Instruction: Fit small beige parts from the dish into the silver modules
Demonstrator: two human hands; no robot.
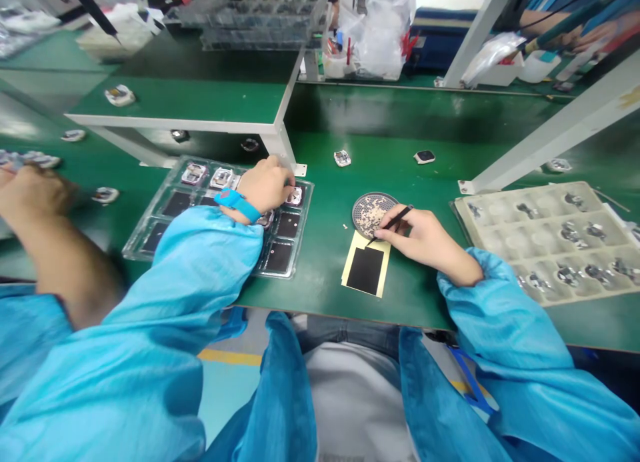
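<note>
My left hand (266, 185), with a blue wrist strap, reaches over a clear plastic tray (227, 270). Its curled fingers meet a small white watch case (295, 195) in the tray's top right pocket; the thumb is mostly hidden. Several other watch cases, such as a white one (221, 178), sit in the tray, and black squares show in other pockets. Black tweezers (397, 217) are pinched in my right hand (420, 235). Their tip points down at the upper edge of a pale yellow sheet (381, 285) bearing a black square (365, 271). Just behind lies a round dish (356, 215) of tiny pale pieces.
At right stands a cream tray (510, 240) with metal parts. Loose watch cases (343, 158) (425, 157) lie farther back. A raised shelf (200, 89) and white slanted posts (560, 122) frame the bench. Another person's hand (37, 192) works at far left.
</note>
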